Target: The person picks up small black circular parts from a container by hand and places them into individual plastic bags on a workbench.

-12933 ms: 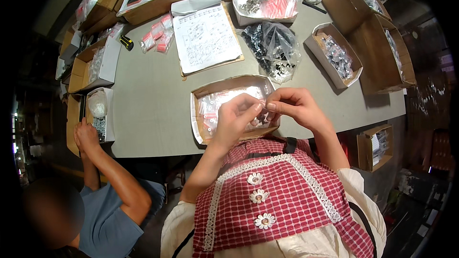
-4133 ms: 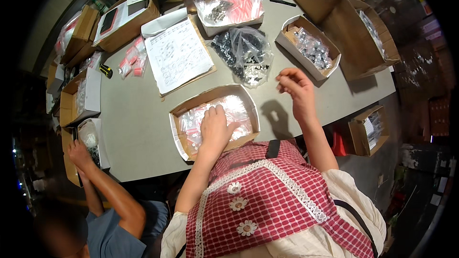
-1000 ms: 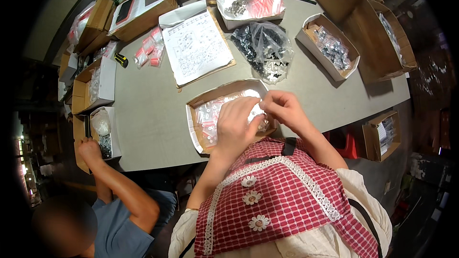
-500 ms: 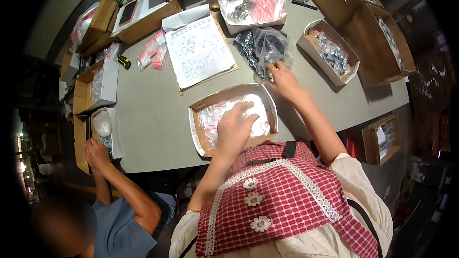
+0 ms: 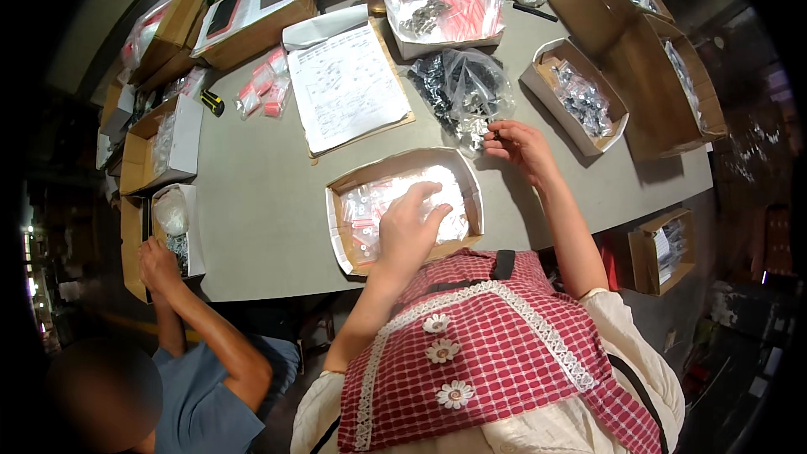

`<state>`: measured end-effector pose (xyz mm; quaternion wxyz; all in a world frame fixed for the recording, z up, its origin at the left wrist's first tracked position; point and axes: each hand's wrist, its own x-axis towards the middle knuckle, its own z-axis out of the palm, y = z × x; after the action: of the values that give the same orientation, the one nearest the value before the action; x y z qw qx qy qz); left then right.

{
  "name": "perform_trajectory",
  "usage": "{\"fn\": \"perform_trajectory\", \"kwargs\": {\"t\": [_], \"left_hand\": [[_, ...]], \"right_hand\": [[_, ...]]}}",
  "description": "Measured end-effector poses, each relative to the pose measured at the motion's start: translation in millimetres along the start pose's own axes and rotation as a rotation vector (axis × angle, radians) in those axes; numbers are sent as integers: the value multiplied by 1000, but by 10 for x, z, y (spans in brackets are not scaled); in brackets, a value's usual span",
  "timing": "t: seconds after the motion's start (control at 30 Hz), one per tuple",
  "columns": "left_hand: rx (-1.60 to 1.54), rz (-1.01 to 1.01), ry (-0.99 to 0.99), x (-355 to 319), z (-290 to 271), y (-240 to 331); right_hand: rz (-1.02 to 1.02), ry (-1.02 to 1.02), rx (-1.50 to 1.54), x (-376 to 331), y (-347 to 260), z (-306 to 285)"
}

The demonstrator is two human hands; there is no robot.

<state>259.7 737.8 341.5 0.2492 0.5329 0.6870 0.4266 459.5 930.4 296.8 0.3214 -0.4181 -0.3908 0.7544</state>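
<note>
My left hand point(image 5: 410, 220) is inside the shallow cardboard box point(image 5: 334, 227) before me, its thumb and forefinger apart. Around it lie small clear zip bags with red strips point(image 5: 363, 231) and a bright heap of white pieces point(image 5: 454, 193). Its lower fingers are partly hidden. My right hand point(image 5: 523, 150) is raised at the near side of a clear plastic bag point(image 5: 466, 88) of dark and silvery small parts. A small dark part point(image 5: 496, 134) shows pinched between its fingertips; its exact kind is too small to make out.
A printed sheet point(image 5: 346, 88) lies on a clipboard beyond the box. Right of the bag stands a long box of small bagged parts point(image 5: 580, 101). A yellow-black cutter point(image 5: 213, 102) lies at left. Further left, a co-worker's hands point(image 5: 158, 265) touch another box point(image 5: 195, 235).
My right hand has drawn back from the plastic bag toward me and slightly right, a small dark part now in its fingertips. The left hand stays over the box.
</note>
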Motion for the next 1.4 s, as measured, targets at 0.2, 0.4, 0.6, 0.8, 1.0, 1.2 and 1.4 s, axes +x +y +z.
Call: {"fn": "perform_trajectory", "kwargs": {"t": [0.2,0.4,0.6,0.8,1.0,1.2,1.4], "left_hand": [[-6,2,-20,13,10,31],[-15,22,-48,9,-6,53],[-44,34,-64,38,-8,116],[-33,38,-53,11,-24,128],[-39,115,-18,5,-6,79],[-55,121,-18,1,-18,110],[-7,101,-26,7,-28,96]], "right_hand": [[82,-24,162,-252,-94,117],[3,-148,-29,-542,-173,355],[-201,-267,-393,-938,-262,817],[-666,-243,-982,-1125,-350,1075],[-670,-205,-868,-1136,-348,1100],[-714,64,-946,-627,-282,733],[-592,229,-1467,-171,73,265]]}}
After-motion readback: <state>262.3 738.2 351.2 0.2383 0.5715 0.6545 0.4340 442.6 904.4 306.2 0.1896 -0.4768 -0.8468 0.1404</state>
